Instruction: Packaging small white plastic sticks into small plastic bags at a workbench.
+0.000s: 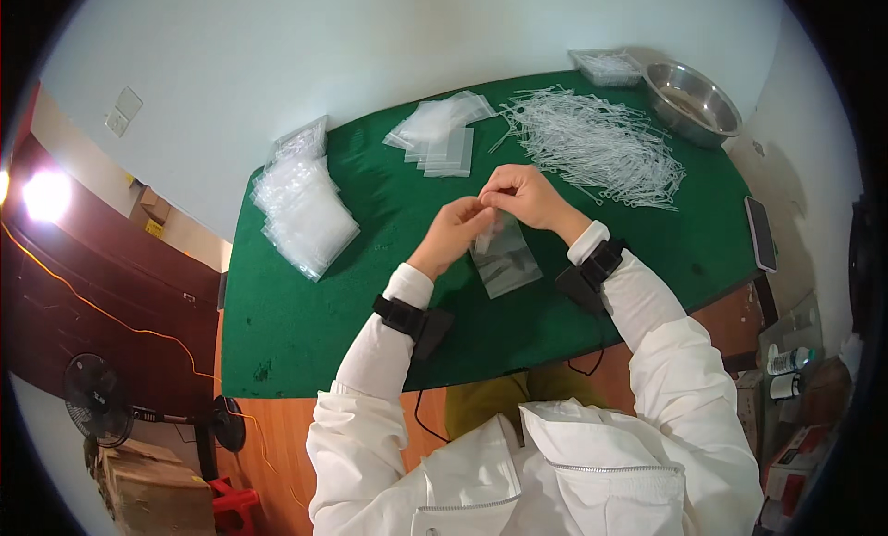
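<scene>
A clear plastic bag (508, 261) hangs from my two hands over the middle of the green table, with a small pale shape showing inside its upper part. My left hand (450, 234) pinches the bag's top edge from the left. Close against it, my right hand (529, 197) is closed at the same edge, thumb and forefinger together; anything else in its fingers is too small to make out. Just beyond my hands lies a fan of flat clear bags (449, 151). To their right spreads a large heap of thin, clear sticks with looped ends (597, 147).
Bulging clear bags (310, 217) are stacked at the table's left. A clear tray (606, 68) and a steel bowl (691, 99) stand at the back right. A phone (760, 234) lies on the right edge of the green table (305, 337). A fan (96, 399) stands lower left.
</scene>
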{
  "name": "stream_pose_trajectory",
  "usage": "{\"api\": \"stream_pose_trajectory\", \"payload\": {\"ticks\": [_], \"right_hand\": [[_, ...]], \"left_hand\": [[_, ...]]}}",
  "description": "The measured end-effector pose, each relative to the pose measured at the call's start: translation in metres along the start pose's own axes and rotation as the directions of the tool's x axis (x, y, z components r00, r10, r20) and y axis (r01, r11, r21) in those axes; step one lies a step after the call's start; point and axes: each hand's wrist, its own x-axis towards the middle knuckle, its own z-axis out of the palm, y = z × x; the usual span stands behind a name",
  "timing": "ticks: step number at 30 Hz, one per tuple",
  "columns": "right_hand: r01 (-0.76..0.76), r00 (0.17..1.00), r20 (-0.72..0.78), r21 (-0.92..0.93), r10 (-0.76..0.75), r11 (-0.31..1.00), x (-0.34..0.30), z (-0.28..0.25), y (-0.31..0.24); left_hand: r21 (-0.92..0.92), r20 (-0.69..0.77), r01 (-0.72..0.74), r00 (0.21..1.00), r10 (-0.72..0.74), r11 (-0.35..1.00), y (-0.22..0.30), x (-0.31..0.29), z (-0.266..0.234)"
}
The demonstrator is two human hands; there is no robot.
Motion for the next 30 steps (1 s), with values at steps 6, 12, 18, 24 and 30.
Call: {"api": "stream_pose_trajectory", "payload": {"ticks": [6,12,18,24,30], "right_hand": [[-0.087,0.994,0.063,-0.016,0.088,0.996,0.002,-0.014,0.004],[-0.029,0.996,0.084,-0.067,0.035,0.997,0.001,-0.009,-0.014],[0.141,0.99,-0.006,-0.151,-0.143,0.978,0.003,-0.002,-0.028],[0.103,0.98,-0.189,0.191,-0.067,0.976,0.003,0.003,-0.018],[-0.112,0.977,-0.146,0.274,0.156,0.955,-0.004,0.017,0.0]], "left_hand": [[-0.114,0.007,0.111,0.994,-0.111,0.987,0.001,-0.003,-0.022],[-0.056,-0.246,-0.175,0.957,0.156,0.983,0.001,0.002,-0.014],[0.073,-0.465,-0.441,0.779,0.422,0.895,0.006,0.001,-0.009],[0.074,-0.591,-0.553,0.646,0.483,0.83,0.012,0.0,-0.013],[0.014,-0.651,-0.622,0.589,0.479,0.783,0.012,0.001,-0.021]]}}
